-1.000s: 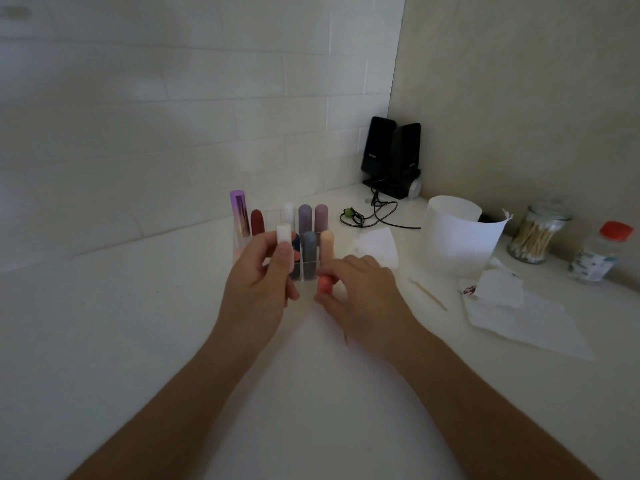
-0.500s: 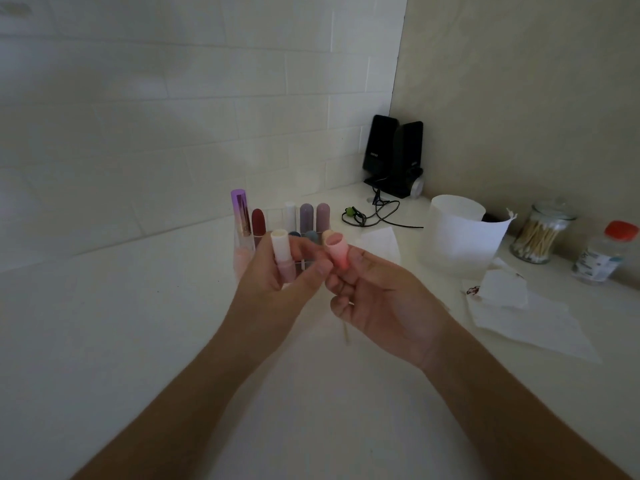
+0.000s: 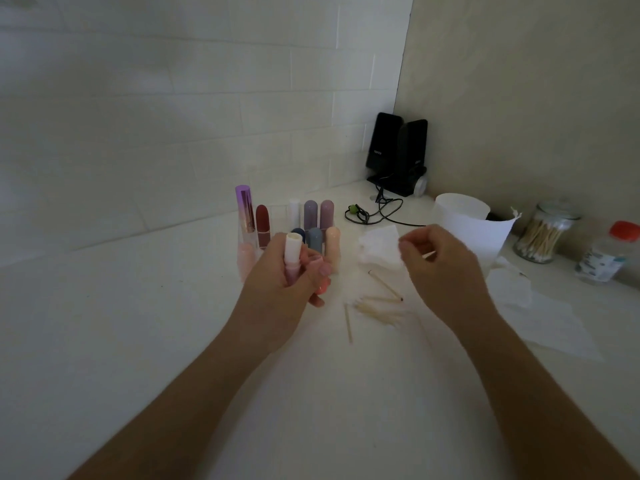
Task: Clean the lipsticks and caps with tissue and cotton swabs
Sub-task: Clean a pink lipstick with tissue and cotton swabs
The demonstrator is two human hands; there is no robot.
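The left hand curls round an uncapped pale lipstick held upright, a pink cap tucked in the same grip. At its 3 o'clock the right hand pinches a thin cotton swab, a folded tissue lying just at its 10 o'clock. Loose swabs lie at the left hand's 4 o'clock, the other lipsticks standing at 12.

The left grip hides the lower half of the lipstick and most of the pink cap. The right grip is motion-blurred; whether it pinches the tissue cannot be told. The frame's right edge cuts off the red-capped bottle, and its label is unreadable.
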